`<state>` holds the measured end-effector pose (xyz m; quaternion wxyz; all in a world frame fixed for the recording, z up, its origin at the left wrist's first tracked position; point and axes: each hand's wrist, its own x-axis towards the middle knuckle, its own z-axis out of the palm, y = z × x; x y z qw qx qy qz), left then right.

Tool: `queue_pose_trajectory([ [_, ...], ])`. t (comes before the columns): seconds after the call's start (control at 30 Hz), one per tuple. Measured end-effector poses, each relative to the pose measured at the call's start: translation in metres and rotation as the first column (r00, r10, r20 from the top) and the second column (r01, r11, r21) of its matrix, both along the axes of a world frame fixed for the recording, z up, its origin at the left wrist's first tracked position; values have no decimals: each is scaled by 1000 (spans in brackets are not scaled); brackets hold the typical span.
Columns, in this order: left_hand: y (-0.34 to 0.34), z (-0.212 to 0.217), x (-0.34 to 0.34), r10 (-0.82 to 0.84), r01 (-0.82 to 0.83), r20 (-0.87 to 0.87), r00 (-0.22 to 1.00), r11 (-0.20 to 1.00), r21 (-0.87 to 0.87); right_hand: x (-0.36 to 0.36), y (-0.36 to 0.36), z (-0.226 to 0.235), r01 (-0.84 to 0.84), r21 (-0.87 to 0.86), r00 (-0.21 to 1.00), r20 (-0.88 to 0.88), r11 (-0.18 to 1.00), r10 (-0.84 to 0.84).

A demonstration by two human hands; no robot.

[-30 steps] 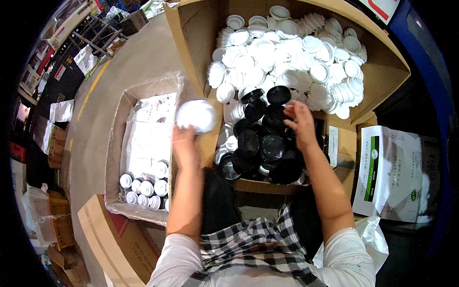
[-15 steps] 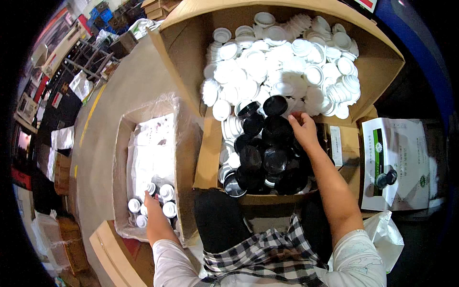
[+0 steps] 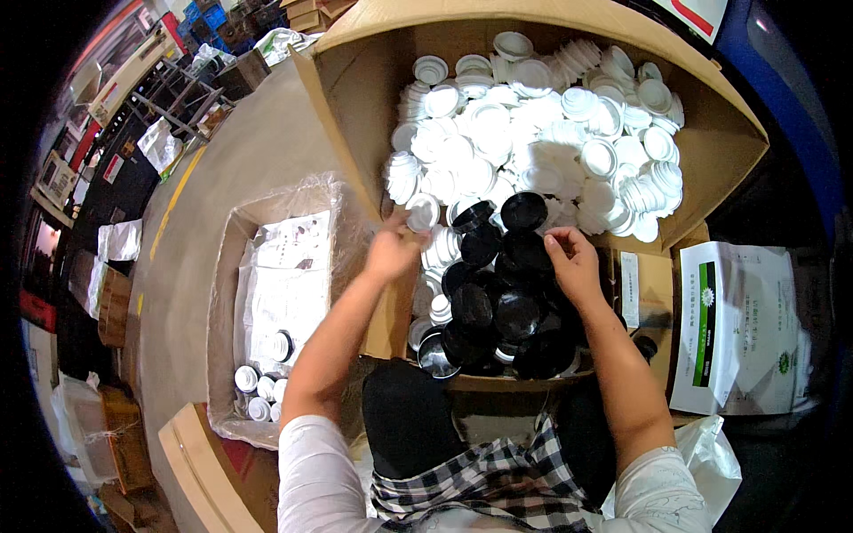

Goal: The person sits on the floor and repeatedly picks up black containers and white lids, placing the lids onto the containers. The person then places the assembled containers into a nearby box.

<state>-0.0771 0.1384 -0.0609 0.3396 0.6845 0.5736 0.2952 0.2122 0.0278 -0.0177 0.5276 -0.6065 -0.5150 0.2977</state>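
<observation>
My left hand (image 3: pixel 393 252) is at the left edge of a big cardboard box, its thumb and fingers closed on the rim of a white plastic lid (image 3: pixel 423 212). That lid lies at the edge of a large heap of white lids (image 3: pixel 480 133). My right hand (image 3: pixel 576 265) is beside a pile of glossy black lids (image 3: pixel 518 314), thumb and forefinger pinched together. What they hold, if anything, I cannot make out. The black lids lie over white ones at the near end of the box. One black lid (image 3: pixel 524 211) rests tilted at the pile's top.
Left of the big box (image 3: pixel 388 306), a smaller plastic-lined carton (image 3: pixel 222 293) holds several white ribbed round pieces (image 3: pixel 247 379). A printed white bag (image 3: pixel 746 333) lies at right. A dark round thing (image 3: pixel 646 346) is near it. My knees are close below the box.
My left hand has moved from the smaller carton up to the white lids in the big box. My right hand stays by the black lids. Dark round things no longer show on the white bag.
</observation>
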Motion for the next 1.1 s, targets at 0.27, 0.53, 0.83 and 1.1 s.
queue_pose_trajectory([
  [0.27,-11,-38,99,178,-72,-425,888,965,253,4,0,-8,-54,60,999,0,997,54],
  [0.53,-34,-3,98,272,-227,-15,962,833,505,16,-6,-7,-147,54,976,-154,988,153],
  [0.83,-121,76,130,400,6,915,57,916,-401,-42,-37,15,-439,249,890,254,863,380],
  [1.1,-132,76,88,98,505,995,12,858,-91,-23,-31,29,-371,21,454,-868,928,201],
])
